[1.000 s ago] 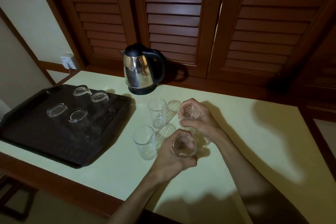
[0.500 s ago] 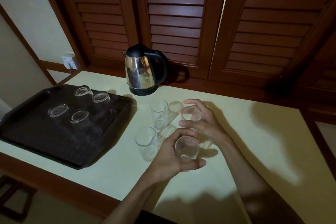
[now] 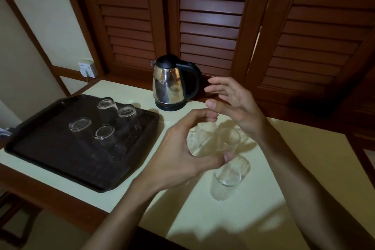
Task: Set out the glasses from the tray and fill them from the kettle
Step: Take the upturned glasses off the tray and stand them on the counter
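Head view: at frame centre, left hand [image 3: 178, 148] loosely curled above upright glasses [image 3: 228, 178] on the desk [image 3: 263, 199], gripping nothing; right hand [image 3: 233, 103] raised, fingers spread, empty, just right of kettle [image 3: 172, 83]. At left, tray [image 3: 50, 160] with four upturned glasses [image 3: 105, 134].

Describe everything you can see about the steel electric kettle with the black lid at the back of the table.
The steel electric kettle stands upright on a round black base near the back edge of the pale yellow table, in front of the brown louvred shutters. Its body looks like polished, mirror-like metal, wider toward the bottom. The black lid is closed, a small spout points left, and a black loop handle curves down its right side. Nothing touches it; the right hand hovers open just right of the handle.
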A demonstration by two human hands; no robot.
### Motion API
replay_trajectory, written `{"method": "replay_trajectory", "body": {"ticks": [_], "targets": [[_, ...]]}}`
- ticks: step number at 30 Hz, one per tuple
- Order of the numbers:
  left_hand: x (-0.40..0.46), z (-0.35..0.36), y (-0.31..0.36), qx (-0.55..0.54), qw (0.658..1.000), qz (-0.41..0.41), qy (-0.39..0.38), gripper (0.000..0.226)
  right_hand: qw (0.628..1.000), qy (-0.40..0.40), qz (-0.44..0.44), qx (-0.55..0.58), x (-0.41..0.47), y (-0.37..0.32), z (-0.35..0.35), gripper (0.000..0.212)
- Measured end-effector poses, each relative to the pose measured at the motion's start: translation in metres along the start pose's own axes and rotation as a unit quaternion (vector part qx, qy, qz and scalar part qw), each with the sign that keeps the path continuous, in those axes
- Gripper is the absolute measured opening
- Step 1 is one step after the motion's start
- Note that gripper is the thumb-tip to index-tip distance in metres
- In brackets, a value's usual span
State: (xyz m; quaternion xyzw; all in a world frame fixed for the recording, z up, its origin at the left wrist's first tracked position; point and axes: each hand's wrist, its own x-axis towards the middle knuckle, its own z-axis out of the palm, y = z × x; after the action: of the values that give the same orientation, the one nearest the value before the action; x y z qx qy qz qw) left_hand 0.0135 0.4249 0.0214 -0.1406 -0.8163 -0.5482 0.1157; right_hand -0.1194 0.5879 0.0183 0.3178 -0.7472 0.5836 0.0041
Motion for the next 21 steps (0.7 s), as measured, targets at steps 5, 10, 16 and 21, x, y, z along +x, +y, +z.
{"method": "replay_trajectory", "body": {"ticks": [5,10,16,21], "targets": [[0.0,-0.092,-0.019,0.104,0.993,0.038,0.041,0.028,0.997,-0.062,-0.006,-0.049,0.049,-0.02,0.043,0.044],[-0.002,-0.192,-0.075,0.243,0.962,0.005,0.122,0.015,0.974,-0.162,-0.011,-0.156,0.103,-0.018,0.123,0.042],[-0.013,-0.245,-0.158,0.297,0.95,-0.029,0.088,0.019,0.906,-0.258,-0.013,-0.336,0.16,-0.007,0.224,0.062],[-0.019,-0.265,-0.205,0.314,0.949,-0.011,-0.007,0.029,0.875,-0.307,0.04,-0.373,0.19,0.012,0.28,0.073]]}}
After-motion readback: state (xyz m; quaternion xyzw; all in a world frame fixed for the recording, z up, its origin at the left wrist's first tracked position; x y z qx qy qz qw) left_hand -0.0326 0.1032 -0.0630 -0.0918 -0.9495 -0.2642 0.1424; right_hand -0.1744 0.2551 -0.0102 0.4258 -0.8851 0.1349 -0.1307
